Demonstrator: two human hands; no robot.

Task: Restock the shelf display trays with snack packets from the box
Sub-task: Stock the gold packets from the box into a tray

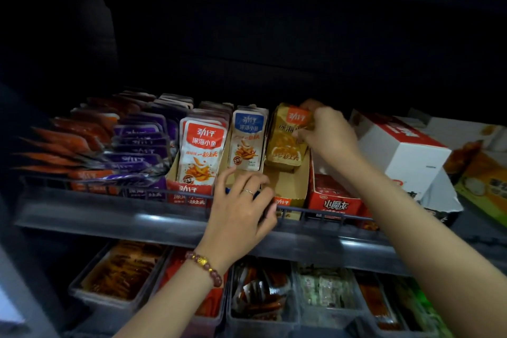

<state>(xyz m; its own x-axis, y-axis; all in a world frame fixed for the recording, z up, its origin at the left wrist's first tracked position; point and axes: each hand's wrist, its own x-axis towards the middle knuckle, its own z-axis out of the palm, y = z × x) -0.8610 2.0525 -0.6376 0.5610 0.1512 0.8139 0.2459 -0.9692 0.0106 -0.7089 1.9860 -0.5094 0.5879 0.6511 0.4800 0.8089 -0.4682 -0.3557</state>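
Both hands worked at the yellow tray (288, 195): right hand (326, 132) gripped gold packets (285, 140), best seated upright behind its front lip; left hand (244, 206) clasped that lip.

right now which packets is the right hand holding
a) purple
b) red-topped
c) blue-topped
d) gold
d: the right hand pinches the top of the gold packets standing in their tray, while the left hand rests at the shelf's front rail.
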